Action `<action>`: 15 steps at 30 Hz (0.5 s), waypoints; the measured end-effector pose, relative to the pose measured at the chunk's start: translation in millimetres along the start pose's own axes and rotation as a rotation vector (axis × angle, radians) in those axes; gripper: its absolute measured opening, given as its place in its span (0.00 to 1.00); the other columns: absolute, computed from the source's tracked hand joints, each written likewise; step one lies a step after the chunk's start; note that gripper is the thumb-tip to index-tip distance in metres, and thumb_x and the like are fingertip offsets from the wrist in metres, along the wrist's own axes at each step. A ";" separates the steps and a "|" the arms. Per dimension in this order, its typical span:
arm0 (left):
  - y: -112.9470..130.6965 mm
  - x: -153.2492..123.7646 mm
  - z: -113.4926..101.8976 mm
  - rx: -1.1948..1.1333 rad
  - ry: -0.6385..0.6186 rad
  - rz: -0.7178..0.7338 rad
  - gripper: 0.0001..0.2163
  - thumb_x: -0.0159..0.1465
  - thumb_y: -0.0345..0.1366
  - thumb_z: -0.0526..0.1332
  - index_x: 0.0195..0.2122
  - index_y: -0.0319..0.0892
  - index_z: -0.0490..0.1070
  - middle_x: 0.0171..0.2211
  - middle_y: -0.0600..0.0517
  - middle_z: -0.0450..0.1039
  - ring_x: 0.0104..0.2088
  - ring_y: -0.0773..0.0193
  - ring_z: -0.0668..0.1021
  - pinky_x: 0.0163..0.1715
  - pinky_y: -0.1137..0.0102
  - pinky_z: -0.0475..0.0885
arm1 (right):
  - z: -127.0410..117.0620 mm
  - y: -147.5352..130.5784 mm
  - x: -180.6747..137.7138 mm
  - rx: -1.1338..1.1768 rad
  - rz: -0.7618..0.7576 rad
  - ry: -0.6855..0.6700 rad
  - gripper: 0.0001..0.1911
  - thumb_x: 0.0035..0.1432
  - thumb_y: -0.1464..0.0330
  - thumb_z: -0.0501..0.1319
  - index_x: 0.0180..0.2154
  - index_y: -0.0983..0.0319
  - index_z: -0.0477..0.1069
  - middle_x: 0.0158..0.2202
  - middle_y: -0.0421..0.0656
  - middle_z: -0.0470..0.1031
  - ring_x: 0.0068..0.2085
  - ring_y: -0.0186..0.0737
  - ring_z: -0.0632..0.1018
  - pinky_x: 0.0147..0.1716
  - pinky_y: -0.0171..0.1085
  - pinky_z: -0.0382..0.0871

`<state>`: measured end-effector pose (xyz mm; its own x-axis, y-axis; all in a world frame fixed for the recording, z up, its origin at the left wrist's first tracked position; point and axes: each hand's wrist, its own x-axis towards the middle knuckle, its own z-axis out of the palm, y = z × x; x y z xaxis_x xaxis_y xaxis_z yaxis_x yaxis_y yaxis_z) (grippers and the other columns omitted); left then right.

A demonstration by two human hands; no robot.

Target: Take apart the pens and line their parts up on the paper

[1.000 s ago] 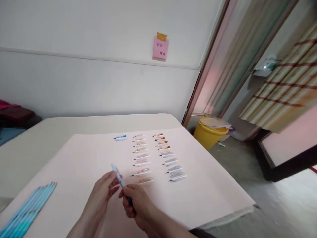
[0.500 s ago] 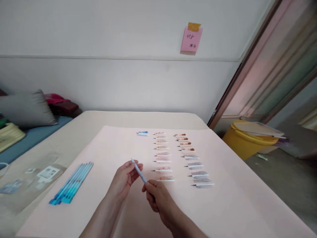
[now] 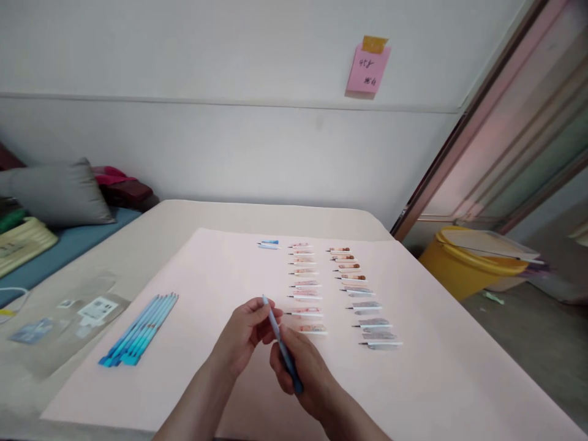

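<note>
Table (image 3: 193, 214) fills most of the view, pale beige, with a big pink sheet (image 3: 441, 367) spread over it. On the sheet lie two columns of small pen parts (image 3: 340, 288), a pair of blue pieces (image 3: 269, 244) at the far end, and a bundle of blue pens (image 3: 140, 331) off to the left. A clear plastic wrapper (image 3: 78, 312) lies on the bare tabletop just beside the sheet. Both hands hover above the near part of the sheet with one blue pen (image 3: 281, 343) between them. The right hand (image 3: 301, 364) is curled around the lower barrel, and the left hand (image 3: 243, 334) pinches the upper end with thumb and fingertips. The pen looks light, stiff and smooth, likely a bit slippery; the barrel's middle seems the surest place to hold it.
</note>
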<state>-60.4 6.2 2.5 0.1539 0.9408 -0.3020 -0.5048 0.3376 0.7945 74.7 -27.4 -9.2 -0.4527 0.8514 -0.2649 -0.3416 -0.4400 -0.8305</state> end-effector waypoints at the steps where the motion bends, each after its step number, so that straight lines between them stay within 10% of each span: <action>1: -1.7 -1.1 2.6 0.018 -0.016 0.000 0.09 0.54 0.37 0.63 0.33 0.37 0.70 0.32 0.45 0.74 0.23 0.70 0.72 0.21 0.74 0.65 | 0.2 -0.8 -0.5 0.008 0.015 -0.005 0.18 0.59 0.55 0.49 0.30 0.63 0.63 0.14 0.32 0.58 0.12 0.25 0.53 0.11 0.28 0.44; 15: -8.6 -4.8 15.7 0.350 0.240 0.126 0.10 0.52 0.40 0.63 0.24 0.37 0.69 0.25 0.49 0.72 0.26 0.67 0.72 0.31 0.70 0.66 | -0.5 4.8 2.1 -1.146 -0.364 0.337 0.13 0.61 0.66 0.45 0.26 0.61 0.59 0.18 0.38 0.59 0.20 0.33 0.59 0.21 0.35 0.46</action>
<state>-43.4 -0.7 5.4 -0.1131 0.9555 -0.2726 -0.1828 0.2497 0.9509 72.6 -27.6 -14.0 -0.1912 0.9767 0.0976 0.5876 0.1936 -0.7856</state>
